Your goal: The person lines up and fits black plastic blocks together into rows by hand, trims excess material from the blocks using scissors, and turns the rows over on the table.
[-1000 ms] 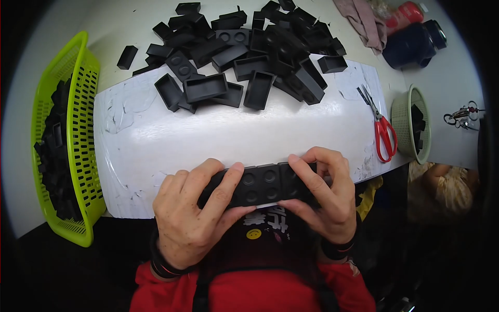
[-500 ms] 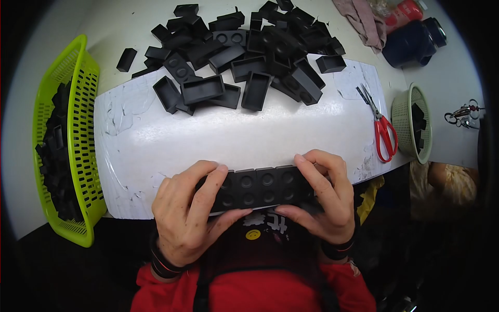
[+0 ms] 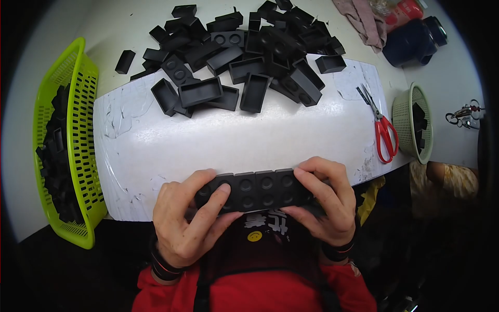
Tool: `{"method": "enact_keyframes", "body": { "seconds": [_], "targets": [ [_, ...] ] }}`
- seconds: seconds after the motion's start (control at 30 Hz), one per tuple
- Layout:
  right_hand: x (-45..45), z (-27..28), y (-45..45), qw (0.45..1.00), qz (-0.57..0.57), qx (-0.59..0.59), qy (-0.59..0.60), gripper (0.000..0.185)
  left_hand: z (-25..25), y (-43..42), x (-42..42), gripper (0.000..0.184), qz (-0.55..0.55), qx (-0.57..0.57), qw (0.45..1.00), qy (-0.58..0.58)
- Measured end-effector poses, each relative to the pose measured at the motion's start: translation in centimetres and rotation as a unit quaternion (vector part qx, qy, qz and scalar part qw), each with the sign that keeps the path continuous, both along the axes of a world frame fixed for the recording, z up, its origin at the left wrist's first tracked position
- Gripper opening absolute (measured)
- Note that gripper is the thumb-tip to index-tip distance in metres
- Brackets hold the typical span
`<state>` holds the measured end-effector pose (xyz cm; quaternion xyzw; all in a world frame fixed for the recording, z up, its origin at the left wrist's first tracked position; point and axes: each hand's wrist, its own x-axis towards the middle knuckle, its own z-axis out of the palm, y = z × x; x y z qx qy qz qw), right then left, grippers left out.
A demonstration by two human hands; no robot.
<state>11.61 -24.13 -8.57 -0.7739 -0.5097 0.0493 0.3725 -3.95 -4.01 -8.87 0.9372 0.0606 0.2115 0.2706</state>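
Between my two hands is a row of black rectangular pieces, standing side by side, each with two round marks on its upper face. My left hand grips the left end, thumb along the near edge and fingers over the top and far edge. At the opposite end, my right hand holds the row with thumb near and fingers at the far corner. The row sits at the near edge of the white board. Beyond it lies a heap of loose black pieces, some with hollow sides up.
A green basket with black pieces stands at left. Red-handled scissors lie on the board's right side, beside a small pale basket with black pieces. A dark blue bottle, pink cloth and keys are farther right.
My left index finger has shifted from the far edge onto the row's top face, uncovering more of its left end. My right hand keeps its grip with little movement.
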Motion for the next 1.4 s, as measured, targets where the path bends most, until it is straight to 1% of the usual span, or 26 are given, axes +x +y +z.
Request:
{"method": "enact_keyframes", "body": {
  "seconds": [0.27,0.47,0.53,0.6,0.67,0.77,0.9,0.97,1.0,1.07,1.1,1.13,1.2,1.23,1.27,1.33,1.37,1.4],
  "targets": [
    [-0.1,0.4,-0.1,1.000,-0.003,-0.002,0.013,0.061,-0.3,0.1,-0.2,0.049,-0.004,0.001,1.000,-0.011],
    [-0.4,0.6,-0.3,1.000,-0.012,-0.005,0.026,0.057,0.2,0.2,-0.3,0.048,-0.020,-0.002,1.000,-0.008],
    [-0.6,0.9,-0.5,0.998,-0.006,0.016,0.058,0.051,0.8,-0.3,-0.7,0.049,-0.021,-0.043,0.999,0.007],
    [-0.8,1.0,-0.8,0.998,0.005,0.018,0.056,0.051,1.4,-0.4,-0.9,0.050,-0.022,-0.052,0.998,0.018],
    [-1.0,1.0,-0.9,0.999,-0.008,0.020,0.036,0.050,1.6,-0.4,-0.8,0.050,-0.025,-0.046,0.998,0.032],
    [-0.9,0.6,-0.7,0.999,-0.014,0.027,0.013,0.055,0.7,-0.1,-0.3,0.052,-0.029,-0.031,0.999,0.000],
    [-0.5,0.6,-0.8,0.999,-0.009,0.029,0.009,0.056,1.0,-0.1,-0.2,0.049,-0.028,-0.023,0.999,-0.007],
    [-0.3,1.5,-1.3,0.997,0.019,0.022,0.075,0.049,2.5,-0.4,-0.6,0.043,-0.022,-0.101,0.993,0.057],
    [-0.2,2.0,-1.2,0.997,0.020,0.023,0.076,0.049,3.1,-0.3,-0.5,0.043,-0.021,-0.100,0.993,0.058],
    [0.2,3.2,-0.9,0.993,0.014,-0.011,0.120,0.041,4.0,-0.1,-0.1,0.035,-0.019,-0.172,0.977,0.124],
    [0.5,3.5,-0.1,0.989,-0.009,-0.025,0.149,0.031,3.3,0.3,0.6,0.028,-0.033,-0.173,0.980,0.094],
    [1.0,3.6,0.4,0.989,-0.007,-0.021,0.145,0.031,2.9,0.6,1.2,0.028,-0.032,-0.169,0.981,0.090],
    [2.0,3.5,1.3,0.980,-0.029,-0.028,0.194,0.025,2.6,1.3,2.5,0.021,-0.023,-0.163,0.985,0.061],
    [2.3,2.8,1.8,0.986,-0.042,-0.022,0.161,0.020,2.5,1.4,3.0,0.017,-0.005,-0.141,0.988,0.061],
    [2.1,2.6,2.2,0.986,-0.039,-0.020,0.158,0.020,2.3,1.5,3.4,0.017,-0.002,-0.138,0.989,0.058],
    [2.0,2.1,3.1,0.987,-0.127,-0.041,0.090,0.017,1.7,1.5,3.8,0.009,0.087,-0.061,0.992,0.061],
    [2.3,1.2,2.9,0.993,-0.113,-0.002,0.031,0.023,1.5,1.5,3.8,0.008,0.095,-0.074,0.992,0.043],
    [2.3,1.3,2.7,0.994,-0.106,0.001,0.034,0.023,1.4,1.7,3.4,0.008,0.103,-0.070,0.991,0.045]
  ]
}}
